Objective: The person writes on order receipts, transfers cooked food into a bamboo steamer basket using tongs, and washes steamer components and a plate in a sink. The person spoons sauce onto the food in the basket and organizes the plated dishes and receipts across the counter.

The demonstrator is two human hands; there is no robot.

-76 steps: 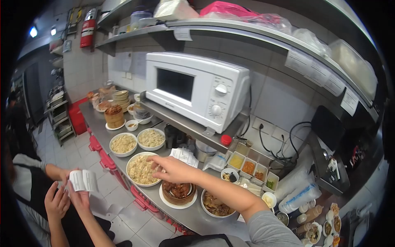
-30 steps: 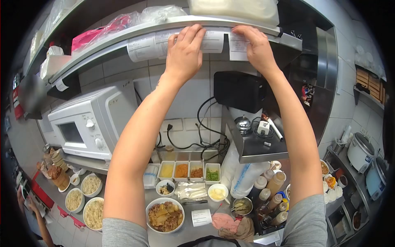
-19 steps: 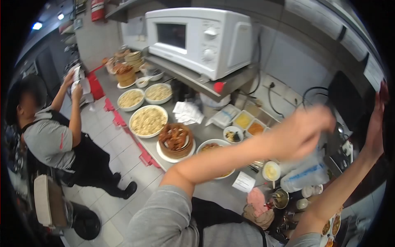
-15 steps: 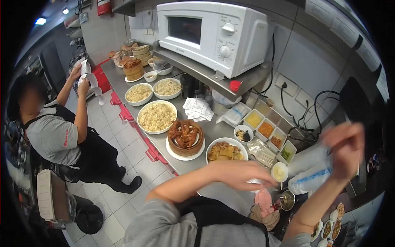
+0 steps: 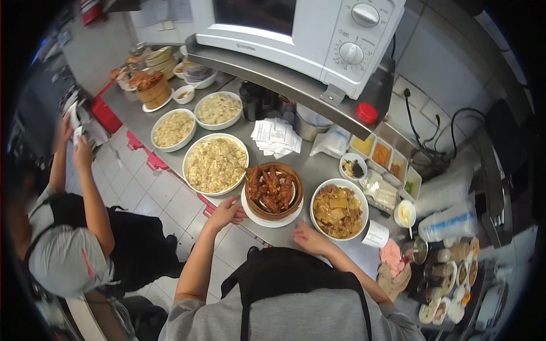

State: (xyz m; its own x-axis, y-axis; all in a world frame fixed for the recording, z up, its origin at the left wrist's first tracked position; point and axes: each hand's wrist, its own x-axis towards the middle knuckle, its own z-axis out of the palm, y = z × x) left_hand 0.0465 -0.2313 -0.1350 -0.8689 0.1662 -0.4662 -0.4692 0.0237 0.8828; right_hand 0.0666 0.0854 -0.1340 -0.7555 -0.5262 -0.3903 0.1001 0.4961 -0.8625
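Observation:
A round bamboo steamer (image 5: pixel 294 209) holds reddish-brown chicken feet (image 5: pixel 274 190) and sits on a white plate (image 5: pixel 272 222). My left hand (image 5: pixel 225 213) is at the plate's left edge, fingers stretched toward the rim; I cannot tell whether they touch it. Close to the plate's lower right, my right hand (image 5: pixel 311 238) has its fingers extended, with nothing visible in it. Just beyond that hand stands a white bowl (image 5: pixel 340 237) of noodles topped with yellowish pieces. A curled white paper slip (image 5: pixel 376 233) rests by the bowl's right side.
Several bowls of fried rice (image 5: pixel 216 165) line the counter's left side. Receipts (image 5: pixel 276 137) lie behind the steamer. A microwave (image 5: pixel 310 34) stands on a shelf overhead, with topping containers (image 5: pixel 381 152) below right. At far left, a co-worker (image 5: pixel 74 250) holds paper. Pink cloth (image 5: pixel 391 256) lies right.
Both my hands have come down from the right to either side of the plate. The paper slip now shows beside the noodle bowl. My view has shifted closer over the counter.

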